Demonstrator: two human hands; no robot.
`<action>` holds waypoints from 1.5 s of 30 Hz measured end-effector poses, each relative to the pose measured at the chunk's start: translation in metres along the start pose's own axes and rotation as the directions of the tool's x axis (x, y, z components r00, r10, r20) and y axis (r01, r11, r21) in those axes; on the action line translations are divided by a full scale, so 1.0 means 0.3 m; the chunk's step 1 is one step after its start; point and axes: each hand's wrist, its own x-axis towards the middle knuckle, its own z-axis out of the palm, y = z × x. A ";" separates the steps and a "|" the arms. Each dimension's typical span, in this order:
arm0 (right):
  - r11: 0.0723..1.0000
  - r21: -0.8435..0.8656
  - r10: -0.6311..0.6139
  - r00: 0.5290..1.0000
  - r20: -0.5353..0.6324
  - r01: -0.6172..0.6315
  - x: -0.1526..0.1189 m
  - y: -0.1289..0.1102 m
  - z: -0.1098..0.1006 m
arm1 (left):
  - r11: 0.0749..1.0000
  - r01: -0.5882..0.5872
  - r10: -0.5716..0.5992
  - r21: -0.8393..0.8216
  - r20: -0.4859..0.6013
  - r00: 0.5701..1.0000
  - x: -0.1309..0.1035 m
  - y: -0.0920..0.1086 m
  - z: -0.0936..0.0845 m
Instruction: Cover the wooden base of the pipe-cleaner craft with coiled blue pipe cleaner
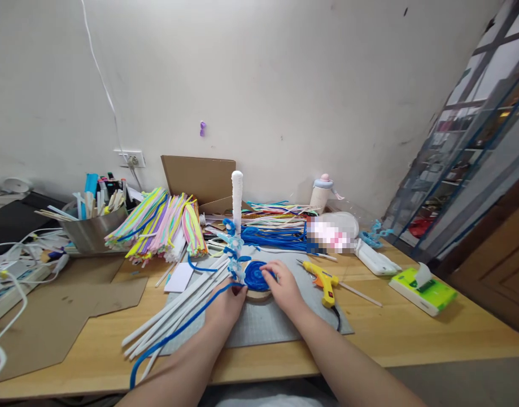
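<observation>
A flat blue coil (257,275) of fuzzy stem lies on a round wooden base (257,295). Beside its left edge stands a white fuzzy post (237,198) with blue and pale blue decorations (234,251) round its lower half. My left hand (227,299) is closed at the foot of the post, with the blue stem (178,329) between its fingers; the stem trails down to the left. My right hand (283,285) rests on the right side of the coil, its fingers bent and thumb and fingertips on the blue surface.
A yellow glue gun (326,281) lies right of the grey mat (276,330). White stems (174,311) spread to the left, near pastel bundles (161,223) and a metal pot (94,230). A green tissue pack (424,290) sits far right; blue stems (276,238) lie behind.
</observation>
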 end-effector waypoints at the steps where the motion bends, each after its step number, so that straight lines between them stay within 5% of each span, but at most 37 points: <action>1: 0.999 0.023 0.026 0.999 -0.020 -0.026 0.015 0.010 0.002 | 1.000 0.002 -0.002 -0.002 -0.004 1.000 0.000 0.000 0.000; 9: 0.955 0.125 0.260 0.962 0.087 -0.269 0.018 0.022 0.005 | 0.999 0.003 -0.005 -0.044 -0.045 0.999 0.003 -0.022 -0.012; 22: 0.828 0.264 0.382 0.842 0.381 -0.495 -0.327 -0.178 -0.115 | 0.982 -0.035 0.037 -0.185 0.007 0.999 0.040 -0.089 -0.056; 28: 0.961 0.105 0.230 0.948 0.219 -0.257 -0.245 -0.101 -0.071 | 0.976 -0.055 0.058 -0.210 0.010 0.998 0.033 -0.085 -0.051; 37: 0.984 0.010 0.171 0.954 0.246 -0.179 -0.254 -0.071 -0.029 | 0.942 -0.195 0.178 -0.275 -0.086 0.980 -0.045 -0.087 -0.017; 42: 0.977 -0.196 0.059 0.987 -0.148 -0.088 -0.222 0.015 -0.190 | 0.923 -0.258 0.235 -0.287 -0.113 0.966 -0.061 -0.088 -0.012; 45: 0.823 -0.485 0.219 0.952 -0.212 -0.297 -0.191 0.083 -0.340 | 0.925 -0.258 0.237 -0.279 -0.108 0.965 -0.061 -0.085 -0.014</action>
